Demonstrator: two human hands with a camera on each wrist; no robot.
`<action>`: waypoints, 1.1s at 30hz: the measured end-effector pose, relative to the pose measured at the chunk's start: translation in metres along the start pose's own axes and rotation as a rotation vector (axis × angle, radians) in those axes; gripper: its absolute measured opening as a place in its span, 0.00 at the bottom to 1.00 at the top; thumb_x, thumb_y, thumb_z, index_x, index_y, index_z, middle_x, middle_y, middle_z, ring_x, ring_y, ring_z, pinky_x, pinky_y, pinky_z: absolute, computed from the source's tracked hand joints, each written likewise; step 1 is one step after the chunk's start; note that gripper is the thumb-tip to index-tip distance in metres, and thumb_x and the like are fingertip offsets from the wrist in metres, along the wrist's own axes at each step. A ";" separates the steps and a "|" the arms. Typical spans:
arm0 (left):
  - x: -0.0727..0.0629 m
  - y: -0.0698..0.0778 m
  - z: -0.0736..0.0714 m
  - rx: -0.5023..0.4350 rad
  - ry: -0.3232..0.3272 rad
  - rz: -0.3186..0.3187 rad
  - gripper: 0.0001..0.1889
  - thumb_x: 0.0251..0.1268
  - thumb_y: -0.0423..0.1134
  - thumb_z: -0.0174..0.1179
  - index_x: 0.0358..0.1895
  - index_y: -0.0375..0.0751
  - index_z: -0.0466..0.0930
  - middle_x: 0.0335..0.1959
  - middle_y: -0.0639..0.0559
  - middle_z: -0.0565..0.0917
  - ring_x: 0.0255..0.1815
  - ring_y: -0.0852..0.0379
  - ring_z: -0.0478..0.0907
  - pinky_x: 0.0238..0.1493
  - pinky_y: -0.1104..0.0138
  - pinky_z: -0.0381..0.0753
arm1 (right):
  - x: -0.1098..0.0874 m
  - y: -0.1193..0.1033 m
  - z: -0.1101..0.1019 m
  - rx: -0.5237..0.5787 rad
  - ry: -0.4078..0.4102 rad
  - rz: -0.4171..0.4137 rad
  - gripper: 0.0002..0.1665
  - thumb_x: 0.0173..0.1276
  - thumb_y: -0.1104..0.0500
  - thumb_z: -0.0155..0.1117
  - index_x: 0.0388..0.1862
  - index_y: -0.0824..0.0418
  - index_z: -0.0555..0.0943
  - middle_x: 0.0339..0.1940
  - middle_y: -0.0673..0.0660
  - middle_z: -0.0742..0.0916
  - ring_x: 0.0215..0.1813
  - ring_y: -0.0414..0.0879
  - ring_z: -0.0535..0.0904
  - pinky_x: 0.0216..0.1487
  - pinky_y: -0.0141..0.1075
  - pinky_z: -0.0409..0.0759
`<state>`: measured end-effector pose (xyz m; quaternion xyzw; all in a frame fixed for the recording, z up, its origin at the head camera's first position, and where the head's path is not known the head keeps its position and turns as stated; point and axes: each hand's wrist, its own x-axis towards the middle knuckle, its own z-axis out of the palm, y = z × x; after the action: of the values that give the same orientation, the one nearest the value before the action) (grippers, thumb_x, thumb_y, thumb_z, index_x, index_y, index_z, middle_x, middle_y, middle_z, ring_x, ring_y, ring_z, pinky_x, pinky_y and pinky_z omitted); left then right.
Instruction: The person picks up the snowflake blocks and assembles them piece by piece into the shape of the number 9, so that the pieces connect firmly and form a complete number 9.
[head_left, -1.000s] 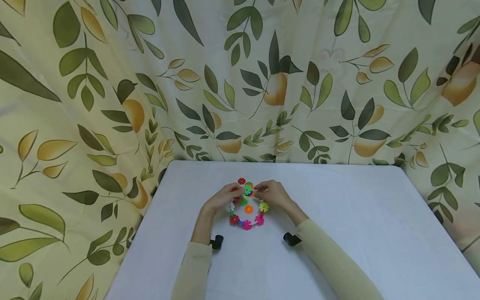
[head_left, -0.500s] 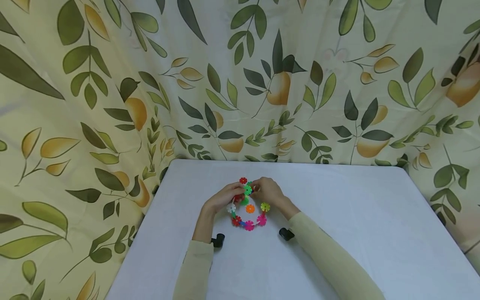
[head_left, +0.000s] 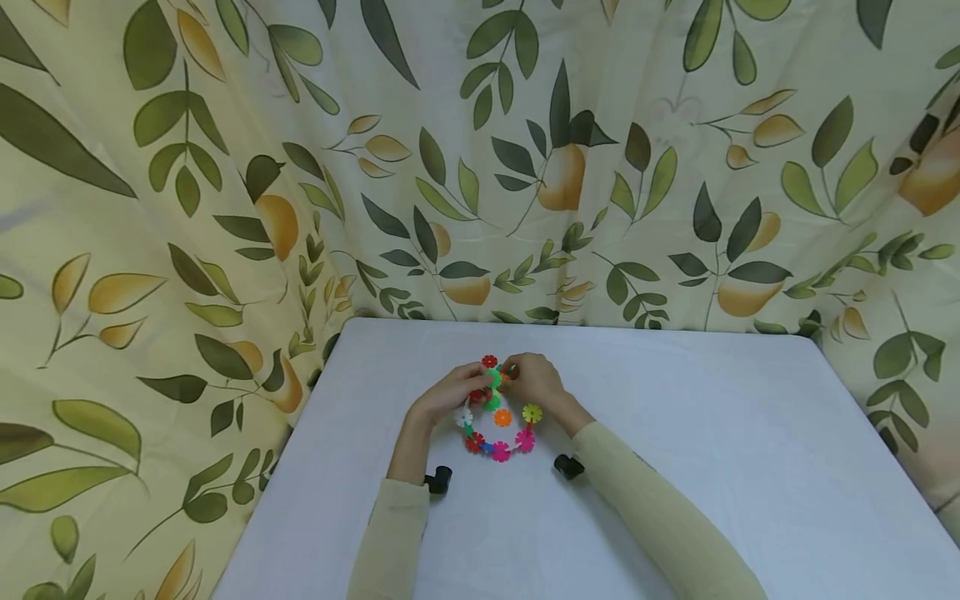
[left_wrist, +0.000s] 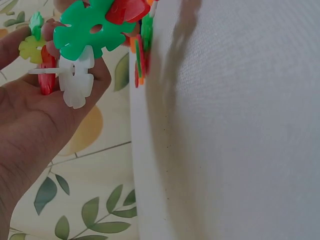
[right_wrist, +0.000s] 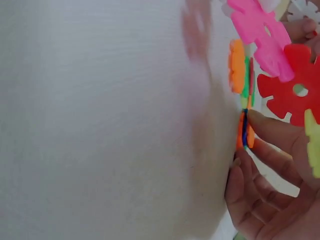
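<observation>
White tabletop (head_left: 675,467) under hands (head_left: 448,393), leafy curtain (head_left: 600,83) behind

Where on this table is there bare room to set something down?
Widest: the white tabletop right of the right sleeve. Smaller patches lie between that sleeve and the left sleeve, this side of the flower-disc ring, and left of the left hand. Crowded: between that hand and the right hand, around the ring.

top edge of the left wrist view crops the green flower (left_wrist: 110,36); right wrist view crops a yellow flower (right_wrist: 314,150).
</observation>
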<state>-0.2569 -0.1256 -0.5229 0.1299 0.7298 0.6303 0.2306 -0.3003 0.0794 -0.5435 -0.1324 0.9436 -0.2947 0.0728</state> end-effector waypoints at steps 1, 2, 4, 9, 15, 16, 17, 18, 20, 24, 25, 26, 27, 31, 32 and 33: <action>0.000 -0.001 0.000 -0.004 -0.001 -0.003 0.15 0.82 0.43 0.54 0.48 0.30 0.75 0.35 0.47 0.77 0.36 0.51 0.73 0.40 0.65 0.74 | 0.000 0.000 0.000 0.007 0.008 0.005 0.16 0.64 0.54 0.80 0.48 0.57 0.89 0.38 0.53 0.88 0.40 0.49 0.81 0.42 0.43 0.83; 0.000 -0.001 -0.001 -0.006 -0.001 -0.007 0.16 0.82 0.43 0.54 0.48 0.29 0.75 0.35 0.47 0.77 0.36 0.50 0.73 0.41 0.64 0.74 | 0.000 0.001 0.000 0.018 0.018 0.010 0.15 0.63 0.54 0.80 0.47 0.57 0.89 0.37 0.53 0.88 0.39 0.48 0.81 0.42 0.42 0.83; 0.001 -0.002 -0.002 -0.012 0.003 -0.011 0.17 0.82 0.42 0.54 0.50 0.26 0.73 0.35 0.47 0.78 0.37 0.48 0.73 0.41 0.63 0.75 | -0.001 0.002 -0.001 0.056 0.044 0.021 0.14 0.63 0.54 0.81 0.44 0.57 0.89 0.35 0.52 0.88 0.37 0.47 0.81 0.40 0.41 0.82; 0.002 -0.001 -0.002 -0.020 0.010 -0.019 0.17 0.83 0.41 0.51 0.51 0.24 0.71 0.36 0.43 0.79 0.38 0.43 0.73 0.42 0.60 0.75 | -0.008 0.005 -0.008 0.203 0.101 0.018 0.09 0.64 0.57 0.80 0.38 0.60 0.89 0.29 0.52 0.88 0.31 0.45 0.82 0.34 0.37 0.80; 0.002 0.001 -0.001 -0.039 0.016 -0.045 0.13 0.84 0.42 0.48 0.50 0.33 0.72 0.35 0.44 0.78 0.36 0.45 0.73 0.39 0.63 0.74 | -0.016 0.006 -0.019 0.387 0.110 0.004 0.09 0.67 0.58 0.77 0.42 0.62 0.91 0.30 0.54 0.91 0.32 0.48 0.86 0.33 0.35 0.82; 0.003 0.001 -0.001 -0.042 0.017 -0.047 0.13 0.85 0.42 0.48 0.50 0.34 0.72 0.34 0.44 0.78 0.36 0.46 0.73 0.38 0.63 0.74 | -0.017 0.006 -0.020 0.420 0.107 0.003 0.10 0.67 0.58 0.76 0.43 0.62 0.91 0.31 0.55 0.91 0.33 0.51 0.88 0.34 0.36 0.83; 0.003 0.000 -0.001 -0.045 0.018 -0.049 0.12 0.85 0.42 0.48 0.50 0.34 0.72 0.34 0.44 0.78 0.36 0.47 0.73 0.38 0.64 0.74 | -0.018 0.007 -0.021 0.450 0.102 0.001 0.10 0.67 0.58 0.76 0.44 0.62 0.91 0.32 0.56 0.92 0.34 0.53 0.89 0.35 0.37 0.85; 0.003 0.000 -0.001 -0.048 0.018 -0.049 0.13 0.85 0.42 0.48 0.50 0.34 0.71 0.34 0.44 0.78 0.35 0.48 0.72 0.37 0.64 0.73 | -0.020 0.007 -0.022 0.489 0.097 0.000 0.11 0.68 0.58 0.76 0.44 0.62 0.90 0.33 0.56 0.92 0.36 0.55 0.90 0.37 0.39 0.86; 0.004 -0.001 0.000 -0.048 0.021 -0.045 0.12 0.85 0.42 0.47 0.50 0.33 0.71 0.34 0.44 0.79 0.34 0.49 0.72 0.36 0.65 0.73 | -0.023 0.007 -0.025 0.556 0.094 -0.008 0.12 0.68 0.58 0.76 0.45 0.64 0.90 0.35 0.59 0.92 0.40 0.60 0.90 0.41 0.44 0.88; 0.003 0.001 0.001 -0.050 0.033 -0.051 0.12 0.86 0.41 0.46 0.49 0.34 0.72 0.35 0.43 0.79 0.34 0.48 0.72 0.37 0.64 0.73 | -0.033 0.006 -0.029 0.651 0.106 -0.023 0.12 0.68 0.60 0.76 0.44 0.66 0.88 0.36 0.61 0.92 0.42 0.63 0.90 0.48 0.54 0.87; 0.003 0.001 0.002 -0.053 0.038 -0.056 0.11 0.86 0.41 0.46 0.49 0.35 0.72 0.35 0.43 0.78 0.34 0.48 0.71 0.37 0.63 0.73 | -0.035 0.005 -0.030 0.657 0.111 -0.029 0.11 0.68 0.60 0.76 0.44 0.67 0.88 0.37 0.61 0.92 0.42 0.62 0.90 0.49 0.54 0.87; 0.003 0.002 0.002 -0.057 0.042 -0.062 0.11 0.85 0.40 0.46 0.49 0.36 0.73 0.35 0.43 0.78 0.35 0.48 0.71 0.38 0.63 0.73 | -0.038 0.005 -0.031 0.653 0.119 -0.032 0.11 0.67 0.60 0.77 0.44 0.66 0.89 0.36 0.60 0.92 0.41 0.60 0.90 0.49 0.53 0.87; 0.003 0.002 0.002 -0.063 0.044 -0.066 0.11 0.86 0.40 0.46 0.50 0.36 0.73 0.35 0.44 0.77 0.35 0.48 0.71 0.38 0.63 0.73 | -0.040 0.004 -0.031 0.643 0.127 -0.037 0.10 0.67 0.60 0.77 0.43 0.65 0.89 0.36 0.59 0.92 0.41 0.58 0.91 0.48 0.51 0.88; 0.003 0.002 0.003 -0.077 0.047 -0.082 0.10 0.86 0.40 0.46 0.49 0.38 0.73 0.33 0.46 0.76 0.34 0.49 0.70 0.37 0.64 0.72 | -0.048 0.004 -0.031 0.563 0.156 -0.078 0.07 0.66 0.60 0.78 0.41 0.61 0.90 0.36 0.55 0.92 0.39 0.50 0.89 0.44 0.40 0.87; 0.004 0.002 0.003 -0.079 0.045 -0.081 0.10 0.86 0.40 0.45 0.49 0.38 0.72 0.33 0.46 0.76 0.34 0.49 0.70 0.36 0.64 0.72 | -0.049 0.005 -0.030 0.542 0.166 -0.085 0.06 0.66 0.60 0.78 0.40 0.59 0.90 0.36 0.54 0.92 0.39 0.48 0.89 0.42 0.37 0.87; 0.004 0.002 0.004 -0.086 0.040 -0.083 0.10 0.86 0.40 0.45 0.48 0.38 0.72 0.33 0.45 0.76 0.34 0.49 0.70 0.36 0.64 0.71 | -0.051 0.005 -0.029 0.529 0.174 -0.095 0.06 0.65 0.61 0.78 0.40 0.59 0.91 0.36 0.53 0.92 0.38 0.47 0.89 0.41 0.36 0.86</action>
<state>-0.2587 -0.1203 -0.5221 0.0771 0.7113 0.6535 0.2472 -0.2590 0.1134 -0.5194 -0.1272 0.8292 -0.5442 0.0097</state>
